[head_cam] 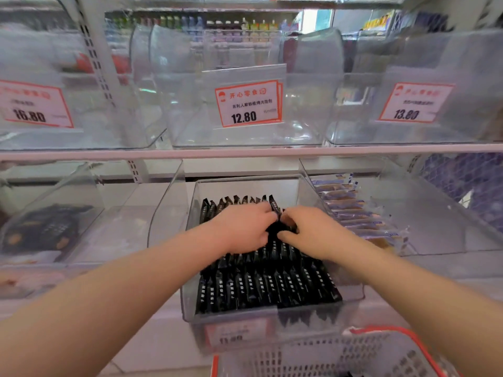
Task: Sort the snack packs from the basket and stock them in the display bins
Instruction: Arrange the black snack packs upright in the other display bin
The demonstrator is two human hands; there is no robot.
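the clear bin (pixel 187 268) at the middle of the lower shelf is the landmark here. it is filled with black snack packs (pixel 266 287), slim sachets stood on edge in rows that run across the bin from side to side; each pack's long axis runs front to back, its serrated ends towards the person and towards the back of the shelf. white characters run lengthwise along each pack, too small to read.

both hands meet over the middle rows of that bin. the left hand (pixel 245 229) has its fingers curled down onto the packs, and the right hand (pixel 307 229) pinches a dark pack between thumb and curled fingers; the two hands touch at the fingertips, where one pack (pixel 275 206) stands tilted up above the rest.

just right of the bin, a neighbouring clear bin holds pale blue-and-tan packs (pixel 353 213) stacked in a slanting row along its left wall. left of the bin, another clear bin holds a dark, blurred heap (pixel 46 229).

on the shelf above the bin stand three clear bins with orange-edged price cards. the middle card (pixel 249 103) reads 12.80 under the header 开心零食; the left card (pixel 32 104) reads 16.80 and the right card (pixel 415 103) 13.80, both blurred.

in front of the bin, at the bottom edge of view, is a white perforated basket (pixel 340 355) with a red rim.
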